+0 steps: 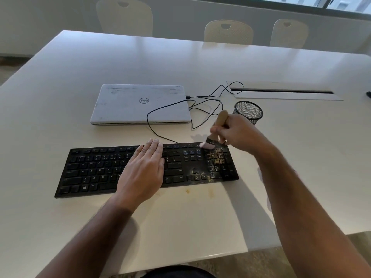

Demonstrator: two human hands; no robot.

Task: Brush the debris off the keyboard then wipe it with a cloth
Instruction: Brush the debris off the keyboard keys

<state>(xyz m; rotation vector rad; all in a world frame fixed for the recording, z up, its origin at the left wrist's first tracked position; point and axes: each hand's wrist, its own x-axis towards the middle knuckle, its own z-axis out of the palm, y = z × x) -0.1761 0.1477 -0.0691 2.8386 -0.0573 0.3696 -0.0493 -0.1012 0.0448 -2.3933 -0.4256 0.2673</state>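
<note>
The black keyboard point(146, 169) lies on the white worktop point(180, 217), a closed laptop point(140, 104) behind it. The left hand point(143, 169) rests flat, fingers straight, on the keyboard's middle. The right hand point(235, 131) grips a wooden brush point(217, 128), bristles at the keyboard's far right corner above debris point(216, 157) on the number pad

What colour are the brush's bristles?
Pale pink, on the brush with its light wooden handle; seen in the head view.

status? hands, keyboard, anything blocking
Left hand flat on keyboard, steadying. Right hand grips brush, bristles at numpad's top edge. Debris on numpad. No cloth visible; nothing blocking.
</note>
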